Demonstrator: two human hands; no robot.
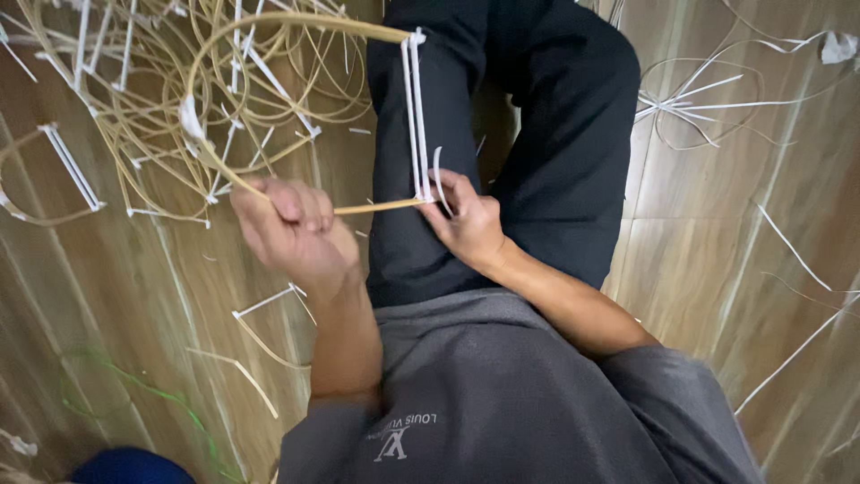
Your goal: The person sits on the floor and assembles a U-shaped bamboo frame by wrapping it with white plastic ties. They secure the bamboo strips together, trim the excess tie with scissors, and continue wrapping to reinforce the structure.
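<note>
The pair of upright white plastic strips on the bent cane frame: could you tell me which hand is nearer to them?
Right. The right hand pinches the foot of the white strips; the left hand grips the tan cane frame farther along, apart from them.

Two hands, one cane hoop

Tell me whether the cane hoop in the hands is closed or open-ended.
Open-ended. The cane hoop curves round to two ends joined only by white strips, gripped by the left hand and right hand.
</note>
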